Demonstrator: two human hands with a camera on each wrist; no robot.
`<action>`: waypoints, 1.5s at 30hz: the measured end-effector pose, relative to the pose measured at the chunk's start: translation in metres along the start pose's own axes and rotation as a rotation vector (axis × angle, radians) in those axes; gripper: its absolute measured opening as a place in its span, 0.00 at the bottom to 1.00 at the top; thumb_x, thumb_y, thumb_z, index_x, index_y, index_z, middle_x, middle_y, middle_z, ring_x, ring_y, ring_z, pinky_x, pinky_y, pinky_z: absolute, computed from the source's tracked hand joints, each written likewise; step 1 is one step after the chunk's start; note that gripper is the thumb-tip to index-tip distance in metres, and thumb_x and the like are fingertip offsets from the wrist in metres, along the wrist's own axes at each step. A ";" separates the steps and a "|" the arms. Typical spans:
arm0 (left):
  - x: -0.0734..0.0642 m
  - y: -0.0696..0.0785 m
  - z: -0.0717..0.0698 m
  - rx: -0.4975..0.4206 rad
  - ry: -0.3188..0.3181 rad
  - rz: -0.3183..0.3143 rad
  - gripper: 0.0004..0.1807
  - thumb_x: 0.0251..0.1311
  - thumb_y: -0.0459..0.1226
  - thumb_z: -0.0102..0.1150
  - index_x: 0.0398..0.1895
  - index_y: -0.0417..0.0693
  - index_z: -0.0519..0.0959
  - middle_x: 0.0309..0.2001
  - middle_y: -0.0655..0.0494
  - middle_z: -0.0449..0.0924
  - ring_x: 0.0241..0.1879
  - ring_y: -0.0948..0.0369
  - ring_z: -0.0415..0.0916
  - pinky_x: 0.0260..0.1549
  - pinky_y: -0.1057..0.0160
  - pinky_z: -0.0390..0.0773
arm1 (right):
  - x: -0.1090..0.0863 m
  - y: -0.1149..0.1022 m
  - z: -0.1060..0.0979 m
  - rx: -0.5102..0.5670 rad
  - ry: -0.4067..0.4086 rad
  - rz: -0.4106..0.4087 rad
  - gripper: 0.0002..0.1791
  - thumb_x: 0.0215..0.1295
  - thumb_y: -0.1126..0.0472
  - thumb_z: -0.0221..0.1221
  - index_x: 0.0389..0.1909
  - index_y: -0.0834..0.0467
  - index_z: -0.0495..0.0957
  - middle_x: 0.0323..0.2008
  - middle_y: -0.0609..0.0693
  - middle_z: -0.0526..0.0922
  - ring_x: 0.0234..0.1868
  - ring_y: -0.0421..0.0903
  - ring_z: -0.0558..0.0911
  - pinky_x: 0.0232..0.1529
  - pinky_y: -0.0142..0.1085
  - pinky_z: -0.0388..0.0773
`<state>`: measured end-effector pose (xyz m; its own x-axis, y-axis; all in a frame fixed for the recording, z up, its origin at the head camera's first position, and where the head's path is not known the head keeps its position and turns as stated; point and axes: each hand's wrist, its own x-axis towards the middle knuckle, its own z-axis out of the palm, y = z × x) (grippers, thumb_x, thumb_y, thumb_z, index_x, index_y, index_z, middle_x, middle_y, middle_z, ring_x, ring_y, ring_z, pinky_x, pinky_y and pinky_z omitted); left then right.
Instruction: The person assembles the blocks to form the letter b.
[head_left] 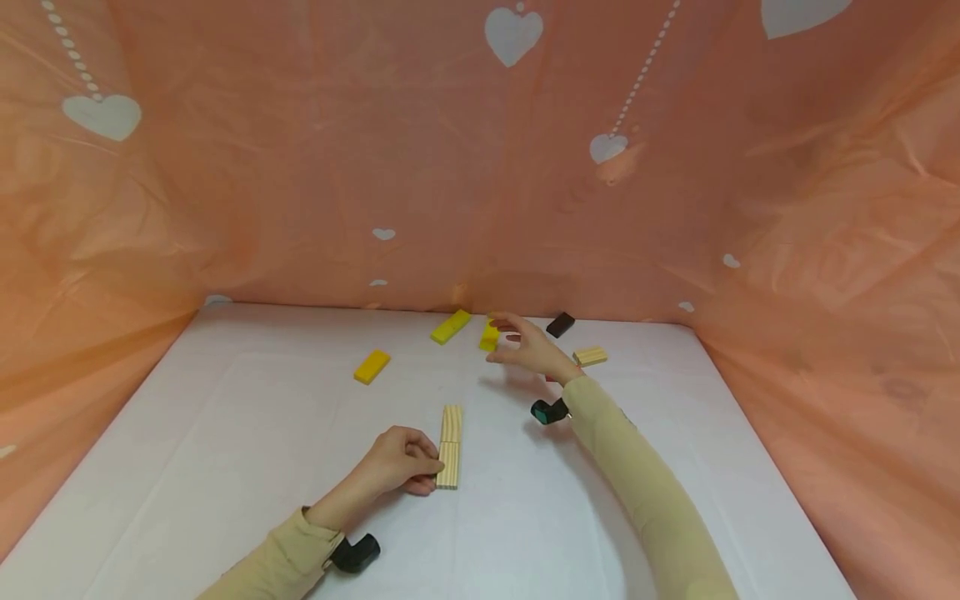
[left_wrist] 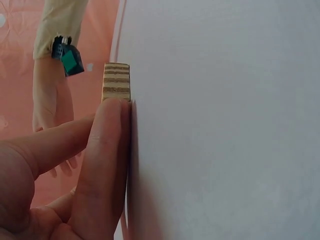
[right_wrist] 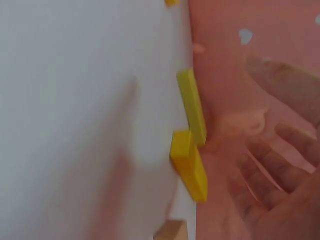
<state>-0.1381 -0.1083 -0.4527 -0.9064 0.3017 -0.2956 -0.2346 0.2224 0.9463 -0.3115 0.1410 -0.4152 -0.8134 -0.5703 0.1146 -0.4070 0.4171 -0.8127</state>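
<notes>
Two plain wooden blocks lie end to end in a line on the white table. My left hand [head_left: 401, 462] holds the left side of the near wooden block [head_left: 447, 471] with thumb and fingertips. The left wrist view shows the fingers against the striped end of that block [left_wrist: 116, 80]. The far wooden block [head_left: 452, 423] touches its other end. Farther back, my right hand [head_left: 528, 346] hovers with fingers spread and nothing in them. Nearest to it is a yellow block [head_left: 489, 335], partly hidden by the fingers in the head view and apart from the hand [right_wrist: 280, 175] in the right wrist view.
A yellow-green block [head_left: 450, 327] and an orange-yellow block [head_left: 372, 367] lie to the left. On the right are a black block [head_left: 560, 324], another wooden block [head_left: 590, 357] and a red piece [head_left: 552, 378] mostly behind the right wrist. A pink curtain [head_left: 420, 183] borders the table [head_left: 247, 433].
</notes>
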 end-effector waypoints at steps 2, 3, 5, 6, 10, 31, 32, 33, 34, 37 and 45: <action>0.000 0.000 0.000 -0.006 -0.004 -0.003 0.09 0.54 0.26 0.65 0.35 0.30 0.76 0.22 0.48 0.79 0.20 0.60 0.79 0.23 0.61 0.85 | 0.003 0.004 -0.005 -0.030 -0.015 0.027 0.43 0.55 0.58 0.70 0.69 0.62 0.59 0.64 0.62 0.67 0.64 0.59 0.66 0.66 0.48 0.64; 0.000 0.000 0.000 -0.009 -0.005 -0.005 0.09 0.54 0.26 0.65 0.35 0.30 0.76 0.22 0.48 0.79 0.20 0.60 0.79 0.23 0.61 0.85 | 0.005 0.005 -0.007 -0.045 -0.023 0.045 0.44 0.55 0.58 0.70 0.69 0.61 0.59 0.65 0.61 0.67 0.64 0.58 0.66 0.67 0.48 0.63; 0.001 0.000 0.000 -0.010 -0.006 -0.003 0.09 0.54 0.26 0.65 0.35 0.31 0.76 0.22 0.48 0.79 0.20 0.60 0.79 0.23 0.62 0.85 | 0.007 0.007 -0.011 -0.073 -0.035 0.081 0.45 0.55 0.57 0.70 0.70 0.61 0.58 0.66 0.59 0.65 0.65 0.57 0.64 0.68 0.49 0.61; 0.001 0.000 0.000 -0.011 -0.007 -0.002 0.08 0.54 0.26 0.65 0.35 0.30 0.76 0.22 0.48 0.79 0.20 0.60 0.79 0.23 0.62 0.85 | 0.009 0.009 -0.012 -0.087 -0.041 0.097 0.45 0.55 0.56 0.70 0.70 0.61 0.58 0.67 0.59 0.64 0.66 0.57 0.63 0.68 0.49 0.61; 0.001 0.001 0.000 -0.014 -0.006 -0.005 0.08 0.54 0.26 0.64 0.35 0.31 0.76 0.22 0.48 0.79 0.20 0.60 0.79 0.23 0.62 0.85 | 0.015 0.014 -0.017 -0.108 -0.047 0.178 0.45 0.56 0.56 0.70 0.71 0.59 0.57 0.68 0.57 0.62 0.68 0.57 0.61 0.65 0.51 0.64; 0.001 0.001 -0.002 0.002 -0.019 -0.002 0.09 0.55 0.26 0.64 0.37 0.31 0.76 0.23 0.47 0.79 0.19 0.60 0.79 0.22 0.61 0.85 | 0.047 0.039 -0.018 -0.125 0.013 0.323 0.45 0.52 0.53 0.72 0.69 0.55 0.61 0.66 0.51 0.65 0.66 0.51 0.62 0.69 0.46 0.58; 0.000 0.001 -0.002 0.003 -0.022 0.000 0.09 0.55 0.26 0.64 0.37 0.31 0.76 0.23 0.47 0.79 0.19 0.60 0.79 0.22 0.61 0.85 | 0.048 0.040 -0.017 -0.113 0.022 0.338 0.45 0.51 0.52 0.72 0.69 0.55 0.61 0.67 0.51 0.64 0.66 0.50 0.62 0.70 0.46 0.57; 0.000 0.001 -0.003 0.004 -0.024 0.003 0.09 0.55 0.27 0.64 0.37 0.31 0.76 0.24 0.47 0.78 0.18 0.60 0.80 0.22 0.61 0.85 | 0.049 0.041 -0.016 -0.094 0.030 0.354 0.46 0.51 0.52 0.73 0.69 0.54 0.61 0.67 0.50 0.64 0.67 0.49 0.61 0.70 0.46 0.56; 0.000 0.001 -0.003 0.003 -0.027 0.005 0.09 0.55 0.27 0.64 0.37 0.31 0.76 0.24 0.47 0.78 0.18 0.60 0.80 0.22 0.62 0.85 | 0.050 0.042 -0.015 -0.074 0.036 0.370 0.46 0.51 0.52 0.73 0.69 0.54 0.61 0.68 0.49 0.63 0.68 0.48 0.60 0.71 0.45 0.55; 0.000 0.000 -0.002 0.001 -0.024 0.006 0.09 0.55 0.27 0.65 0.36 0.31 0.76 0.23 0.47 0.78 0.18 0.61 0.79 0.21 0.62 0.84 | 0.051 0.044 -0.012 -0.006 0.047 0.371 0.47 0.49 0.54 0.74 0.69 0.52 0.61 0.69 0.46 0.61 0.69 0.46 0.58 0.72 0.43 0.52; 0.002 0.000 -0.003 -0.001 -0.027 0.008 0.09 0.55 0.27 0.64 0.36 0.31 0.75 0.23 0.47 0.78 0.18 0.61 0.79 0.21 0.62 0.84 | 0.053 0.049 -0.005 0.120 0.062 0.319 0.47 0.48 0.61 0.74 0.69 0.51 0.61 0.69 0.44 0.60 0.70 0.43 0.55 0.72 0.40 0.49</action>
<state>-0.1405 -0.1104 -0.4532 -0.8984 0.3286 -0.2913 -0.2278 0.2184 0.9489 -0.3765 0.1344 -0.4460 -0.9168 -0.3794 -0.1243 -0.0797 0.4790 -0.8742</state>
